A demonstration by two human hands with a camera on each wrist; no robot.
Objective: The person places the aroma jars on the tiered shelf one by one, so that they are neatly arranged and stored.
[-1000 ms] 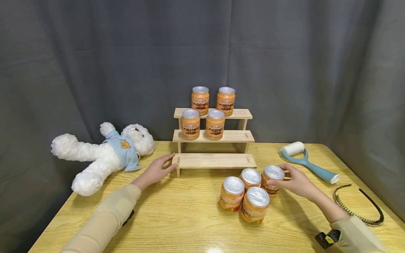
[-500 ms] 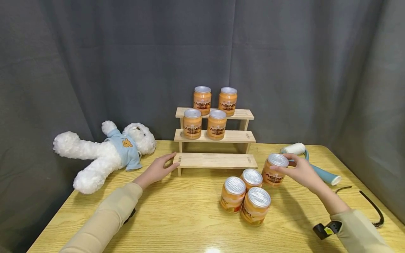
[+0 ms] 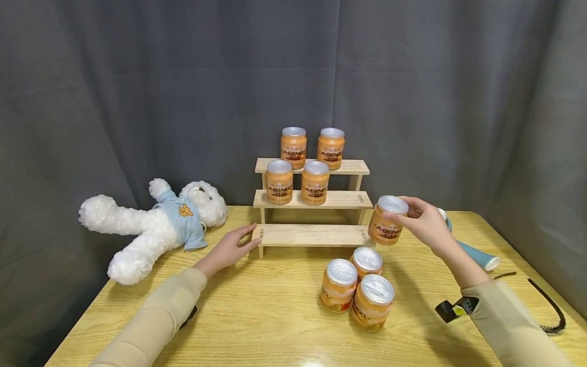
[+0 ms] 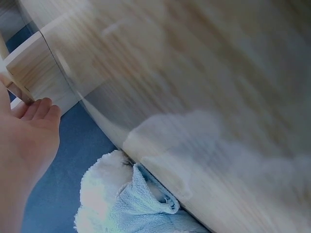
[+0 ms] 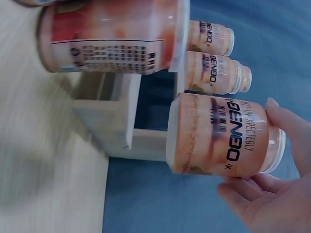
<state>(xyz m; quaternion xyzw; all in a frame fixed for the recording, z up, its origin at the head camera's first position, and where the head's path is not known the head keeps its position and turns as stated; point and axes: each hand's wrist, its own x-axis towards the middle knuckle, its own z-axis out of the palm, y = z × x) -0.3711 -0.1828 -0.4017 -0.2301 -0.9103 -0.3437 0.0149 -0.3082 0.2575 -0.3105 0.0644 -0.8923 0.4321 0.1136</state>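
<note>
My right hand [image 3: 425, 224] grips an orange jar [image 3: 384, 227] with a silver lid near its top. The jar hangs upright in the air beside the right end of the lowest step. In the right wrist view the lettered label of the held jar [image 5: 223, 136] faces the camera. My left hand [image 3: 231, 248] touches the left end of the three-step wooden rack [image 3: 316, 234], its thumb and fingers at the lowest board. Two like jars [image 3: 315, 183] stand on the middle step and two more [image 3: 331, 149] on the top step. The lowest step is bare.
Three jars [image 3: 372, 303] stand close together on the wooden table [image 3: 257, 326], in front of the rack. A white teddy bear [image 3: 147, 229] in a blue shirt lies at left. A blue-handled roller [image 3: 479, 256] and a dark headband [image 3: 552, 306] lie at right, partly hidden.
My right hand has lifted the jar away from the group on the table, raising it and carrying it left toward the rack. The left hand has stayed at the rack's left end.
</note>
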